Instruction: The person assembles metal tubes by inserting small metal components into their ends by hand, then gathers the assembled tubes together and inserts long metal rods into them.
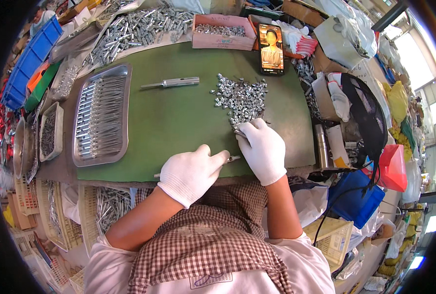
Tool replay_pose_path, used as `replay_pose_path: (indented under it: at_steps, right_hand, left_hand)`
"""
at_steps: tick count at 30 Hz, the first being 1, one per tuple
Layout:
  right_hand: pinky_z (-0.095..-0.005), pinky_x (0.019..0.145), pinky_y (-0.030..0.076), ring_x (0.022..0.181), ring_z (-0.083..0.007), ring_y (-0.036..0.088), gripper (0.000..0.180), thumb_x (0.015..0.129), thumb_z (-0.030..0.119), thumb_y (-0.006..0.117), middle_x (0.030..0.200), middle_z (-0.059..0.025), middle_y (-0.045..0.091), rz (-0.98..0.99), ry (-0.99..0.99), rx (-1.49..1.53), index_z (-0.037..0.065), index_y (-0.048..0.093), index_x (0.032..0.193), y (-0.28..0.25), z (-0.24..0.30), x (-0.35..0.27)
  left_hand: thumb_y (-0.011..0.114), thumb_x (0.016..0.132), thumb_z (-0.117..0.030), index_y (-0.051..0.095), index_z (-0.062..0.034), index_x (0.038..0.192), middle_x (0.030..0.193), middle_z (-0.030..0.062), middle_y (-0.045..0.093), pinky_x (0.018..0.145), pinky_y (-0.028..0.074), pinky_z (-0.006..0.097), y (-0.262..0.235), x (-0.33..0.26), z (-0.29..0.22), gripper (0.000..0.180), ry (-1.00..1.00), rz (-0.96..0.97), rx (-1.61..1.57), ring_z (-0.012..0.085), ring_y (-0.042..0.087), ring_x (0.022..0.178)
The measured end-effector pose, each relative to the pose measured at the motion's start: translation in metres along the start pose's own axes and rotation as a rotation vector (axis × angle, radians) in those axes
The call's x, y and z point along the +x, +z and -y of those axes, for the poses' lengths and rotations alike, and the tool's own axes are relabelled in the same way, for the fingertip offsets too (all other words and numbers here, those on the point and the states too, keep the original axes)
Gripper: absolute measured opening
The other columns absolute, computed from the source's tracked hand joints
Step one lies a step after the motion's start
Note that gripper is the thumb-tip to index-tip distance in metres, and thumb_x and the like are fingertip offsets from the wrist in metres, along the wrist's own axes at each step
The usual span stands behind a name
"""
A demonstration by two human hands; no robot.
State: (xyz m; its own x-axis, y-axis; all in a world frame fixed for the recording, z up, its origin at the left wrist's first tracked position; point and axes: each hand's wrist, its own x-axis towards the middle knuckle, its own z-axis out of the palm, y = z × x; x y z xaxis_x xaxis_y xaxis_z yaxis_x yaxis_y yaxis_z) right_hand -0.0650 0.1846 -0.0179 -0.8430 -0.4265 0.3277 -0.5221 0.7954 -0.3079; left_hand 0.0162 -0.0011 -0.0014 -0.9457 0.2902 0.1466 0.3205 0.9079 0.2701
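1. Basically, clock centred on green mat point(169, 122): left gloved hand point(191, 174) at 6, fingers curled round a slim metal rod point(233, 158), which pokes out both sides.
2. Right gloved hand point(262, 152) at 4, thumb and fingers drawn together at the near edge of the small silver pieces point(240, 98); can't tell if one is pinched.
3. Progress, my read: partway. One rod in hand, loose pile at 2–3 plentiful, so plenty left.
4. Lone metal tool point(179, 82) lies at 11, apart from the rest; can't tell if finished.
5. Steel tray point(128, 105) at 9: neat row of thin-shafted metal tools point(98, 112), likely done or staged, unclear which.
6. Pink box point(223, 42) at 1: many small metal bits.
7. Beyond tray, 9: pale dish point(60, 131), small dark pieces inside.
8. Cream crate point(88, 210) at 7: long metal parts point(112, 206), jumbled.
9. Far 10: blue crate point(31, 63), contents unclear.
10. Outer 11: big heap of metal parts point(142, 29).
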Motion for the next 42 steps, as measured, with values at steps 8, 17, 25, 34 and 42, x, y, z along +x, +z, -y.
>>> replay_pose_path:
  at_steps: [8, 17, 25, 34, 42]
  right_hand:
    - [-0.045, 0.067, 0.052, 0.076, -0.0348, 0.064, 0.013, 0.086, 0.012, 0.067, 0.089, -0.0127, 0.062, 0.027, 0.005, 0.069, 0.009, 0.064, 0.098, -0.021, -0.002, -0.016]
    - [-0.0364, 0.073, 0.054, 0.082, -0.0323, 0.068, 0.021, 0.081, 0.003, 0.073, 0.092, -0.0141, 0.068, 0.038, 0.058, 0.489, 0.003, 0.068, 0.102, -0.029, 0.004, -0.024]
    - [-0.036, 0.074, 0.054, 0.082, -0.0297, 0.068, 0.021, 0.08, 0.001, 0.072, 0.091, -0.0125, 0.068, 0.078, 0.038, 0.56, 0.004, 0.067, 0.1, -0.028, 0.014, -0.029]
    - [-0.0369, 0.072, 0.054, 0.08, -0.0322, 0.067, 0.02, 0.078, 0.0, 0.073, 0.09, -0.0142, 0.067, 0.108, 0.042, 0.449, 0.003, 0.066, 0.097, -0.019, 0.022, -0.026]
    - [-0.0365, 0.07, 0.053, 0.077, -0.0321, 0.066, 0.018, 0.078, 0.002, 0.074, 0.087, -0.0142, 0.066, 0.132, 0.094, 0.45, 0.003, 0.066, 0.094, -0.024, 0.028, -0.026]
  left_hand:
    - [0.065, 0.091, -0.029, 0.069, -0.0254, 0.111, 0.077, 0.006, 0.055, 0.051, 0.054, 0.038, 0.0, -0.001, -0.001, 0.021, -0.002, -0.007, 0.0, 0.0248, 0.063, 0.055]
    - [0.065, 0.092, -0.03, 0.069, -0.0255, 0.113, 0.078, 0.0069, 0.056, 0.054, 0.055, 0.039, -0.001, 0.003, 0.001, 0.022, -0.033, 0.031, -0.002, 0.0272, 0.064, 0.059]
    - [0.065, 0.091, -0.029, 0.07, -0.0249, 0.111, 0.08, 0.0069, 0.057, 0.054, 0.055, 0.04, -0.003, 0.003, 0.0, 0.022, -0.038, 0.054, -0.017, 0.0273, 0.065, 0.06]
    - [0.066, 0.091, -0.03, 0.072, -0.0245, 0.105, 0.08, 0.006, 0.057, 0.054, 0.054, 0.039, -0.001, -0.001, 0.001, 0.017, -0.031, 0.017, -0.043, 0.0261, 0.064, 0.06]
    - [0.059, 0.094, -0.025, 0.07, -0.0266, 0.119, 0.078, 0.0075, 0.055, 0.051, 0.054, 0.037, 0.0, -0.002, 0.005, 0.027, 0.059, 0.058, 0.022, 0.0235, 0.065, 0.056]
